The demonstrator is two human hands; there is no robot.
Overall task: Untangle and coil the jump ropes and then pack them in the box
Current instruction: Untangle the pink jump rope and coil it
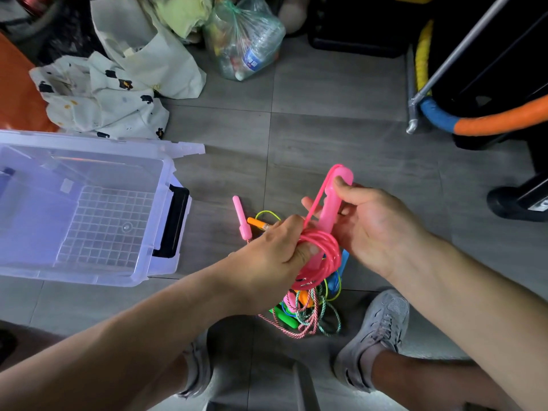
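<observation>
While my left hand point(272, 250) pinches the pink coil point(323, 259) and my right hand point(366, 223) grips its handle point(333, 203), coiling looks nearly done; box point(89, 140) next.

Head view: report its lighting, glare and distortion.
Head view: light falls brightest on the left hand, right hand, pink handle and pink rope coil, corners dark; head view: the clear box carries a bluish-violet sheen; head view: wide-angle bending bows the floor tile seams; head view: centre sharp.

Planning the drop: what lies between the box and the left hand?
Head view: a loose pink handle and an orange handle on the floor.
</observation>
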